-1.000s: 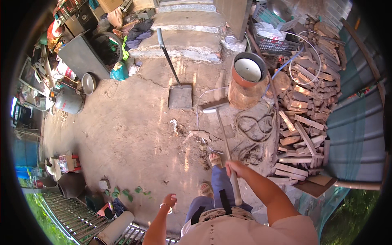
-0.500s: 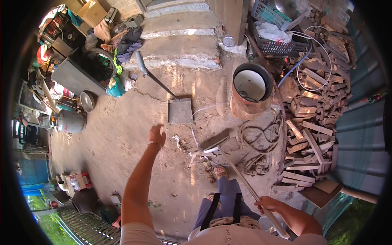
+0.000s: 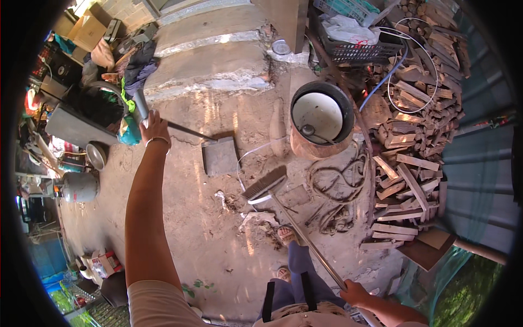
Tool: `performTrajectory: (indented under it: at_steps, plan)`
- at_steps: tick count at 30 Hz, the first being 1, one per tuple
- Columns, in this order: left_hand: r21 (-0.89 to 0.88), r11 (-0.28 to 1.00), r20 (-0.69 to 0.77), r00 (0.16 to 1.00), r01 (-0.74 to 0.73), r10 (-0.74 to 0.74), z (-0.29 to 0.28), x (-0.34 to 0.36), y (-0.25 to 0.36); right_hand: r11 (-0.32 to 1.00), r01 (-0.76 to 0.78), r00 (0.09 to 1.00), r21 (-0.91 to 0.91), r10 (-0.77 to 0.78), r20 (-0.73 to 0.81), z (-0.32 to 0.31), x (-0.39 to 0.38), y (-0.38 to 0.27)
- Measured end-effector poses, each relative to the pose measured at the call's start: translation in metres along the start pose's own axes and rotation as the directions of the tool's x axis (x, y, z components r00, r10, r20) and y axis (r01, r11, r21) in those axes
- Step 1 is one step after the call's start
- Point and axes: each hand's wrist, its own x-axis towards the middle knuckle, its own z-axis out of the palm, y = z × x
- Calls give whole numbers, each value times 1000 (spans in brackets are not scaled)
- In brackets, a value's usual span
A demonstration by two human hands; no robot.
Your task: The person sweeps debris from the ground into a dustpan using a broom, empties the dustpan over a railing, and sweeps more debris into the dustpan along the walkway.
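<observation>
While our right hand (image 3: pixel 354 295) is gripping the broom (image 3: pixel 265 185) at the head view's lower right, our left hand (image 3: pixel 156 129) is overlapping the handle of the dustpan (image 3: pixel 219 157) at upper left; we cannot tell whether it is gripping. The dustpan's pan is lying left of centre, the broom's bristles near the middle.

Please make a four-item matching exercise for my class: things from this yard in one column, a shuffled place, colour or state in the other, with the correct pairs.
Things
1. Broom
2. Dustpan
3. Firewood
4. Round container

Descriptions
A. Piled on the person's right
B. White inside, dark around the top
C. Held in the right hand
D. Its handle meets the left hand

Pairs: 1-C, 2-D, 3-A, 4-B
</observation>
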Motion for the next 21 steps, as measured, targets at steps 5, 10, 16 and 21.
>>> performTrajectory:
  at_steps: [5,10,16,21]
  plan:
    - [368,923,-255,943,-109,213,69,32,-24,989,21,1000,143,-23,12,-17,19,-36]
    - [463,885,-152,980,-41,125,127,23,-81,948,93,996,303,-88,-31,-36,77,-89]
    - [363,914,45,983,-181,176,127,-123,-135,950,79,995,303,-54,-89,-20,188,-156]
    - [223,974,388,914,30,-117,85,-237,-167,987,-34,992,158,14,127,23,172,-150]
